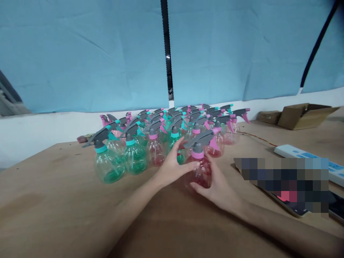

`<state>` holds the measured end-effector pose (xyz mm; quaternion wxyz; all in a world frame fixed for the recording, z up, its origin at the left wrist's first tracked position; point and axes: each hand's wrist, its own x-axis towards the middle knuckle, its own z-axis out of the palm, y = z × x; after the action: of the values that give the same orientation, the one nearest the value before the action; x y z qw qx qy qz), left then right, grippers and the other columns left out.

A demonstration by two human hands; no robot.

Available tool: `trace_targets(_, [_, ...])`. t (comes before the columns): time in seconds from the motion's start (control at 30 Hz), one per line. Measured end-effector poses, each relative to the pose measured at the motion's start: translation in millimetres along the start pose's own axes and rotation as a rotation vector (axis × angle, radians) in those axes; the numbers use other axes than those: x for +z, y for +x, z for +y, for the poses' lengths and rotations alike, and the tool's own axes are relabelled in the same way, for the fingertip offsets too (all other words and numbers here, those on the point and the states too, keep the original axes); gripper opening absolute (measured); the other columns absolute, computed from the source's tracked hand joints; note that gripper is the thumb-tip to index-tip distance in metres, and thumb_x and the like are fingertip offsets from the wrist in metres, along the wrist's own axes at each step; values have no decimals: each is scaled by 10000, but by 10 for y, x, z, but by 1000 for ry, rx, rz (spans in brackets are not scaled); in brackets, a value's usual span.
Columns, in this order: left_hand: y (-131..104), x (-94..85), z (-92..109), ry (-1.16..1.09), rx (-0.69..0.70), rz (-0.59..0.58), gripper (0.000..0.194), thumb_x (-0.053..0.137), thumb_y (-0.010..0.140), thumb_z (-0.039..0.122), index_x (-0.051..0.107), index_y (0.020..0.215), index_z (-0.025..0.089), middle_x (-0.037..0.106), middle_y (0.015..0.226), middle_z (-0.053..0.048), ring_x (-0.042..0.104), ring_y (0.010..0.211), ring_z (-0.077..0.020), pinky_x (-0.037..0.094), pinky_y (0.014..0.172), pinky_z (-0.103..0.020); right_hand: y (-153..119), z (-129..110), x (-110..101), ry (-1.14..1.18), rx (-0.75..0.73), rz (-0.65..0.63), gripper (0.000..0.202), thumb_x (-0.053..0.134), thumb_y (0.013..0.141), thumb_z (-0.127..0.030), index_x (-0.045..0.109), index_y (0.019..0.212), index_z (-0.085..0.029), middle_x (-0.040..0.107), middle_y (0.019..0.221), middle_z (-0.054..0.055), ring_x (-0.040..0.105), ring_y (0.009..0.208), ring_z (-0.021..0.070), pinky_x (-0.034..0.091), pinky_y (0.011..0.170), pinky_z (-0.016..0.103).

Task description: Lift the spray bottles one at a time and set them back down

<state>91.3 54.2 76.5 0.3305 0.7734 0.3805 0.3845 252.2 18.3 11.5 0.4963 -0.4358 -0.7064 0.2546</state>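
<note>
A clear pink spray bottle [202, 177] with a grey head and pink trigger stands upright in front of me. My right hand [219, 188] is wrapped round its lower body, thumb across the front. My left hand [176, 165] reaches to its left side, the thumb pressed just under the pink collar and the other fingers partly hidden behind the bottle. Close by on the left are a green spray bottle [135, 159], a pink-collared spray bottle [156, 152] and another green spray bottle [109, 166] at the row's end.
Several more spray bottles [215, 116] stand packed behind on the wooden table [67, 208]. To the right lie a blurred-out flat item [285, 190] and a white and blue power strip [292, 152] with a thin cable. An opened cardboard box [298, 118] sits farther back, before a blue curtain [107, 53].
</note>
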Motion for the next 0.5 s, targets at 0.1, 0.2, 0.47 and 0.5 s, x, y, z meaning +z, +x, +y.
trace_targets(0.1, [-287,-93,-242,357,-61,-124,706,518,806,447,231,1396,189,281,1456,-116,282,1322,-253,234,1083,-441,44,142,-363,50,54,80,823,643,736,-373,141,1373,-230,471,1253,144,549,1075,302,478,878,510])
trace_targets(0.2, [-511,-155,-416,626,-111,-264,645,426,845,463,268,1395,165,284,1457,-115,258,1336,-256,222,1089,-448,125,353,-816,-42,101,191,722,619,752,-427,225,1325,-234,560,1096,124,621,884,293,530,752,496])
trace_targets(0.47, [-551,-159,-453,780,-73,-364,544,316,893,468,358,1365,202,236,1475,-71,211,1354,-236,207,1090,-443,574,1073,-1526,-258,88,414,657,702,654,-443,363,1190,-275,494,1188,123,526,1067,341,465,866,514])
trace_targets(0.5, [-549,-157,-452,782,-72,-361,543,319,893,466,358,1366,202,237,1474,-71,211,1354,-235,209,1089,-441,624,1129,-1540,-263,96,408,635,702,653,-441,380,1172,-271,517,1153,122,537,1050,343,456,871,528])
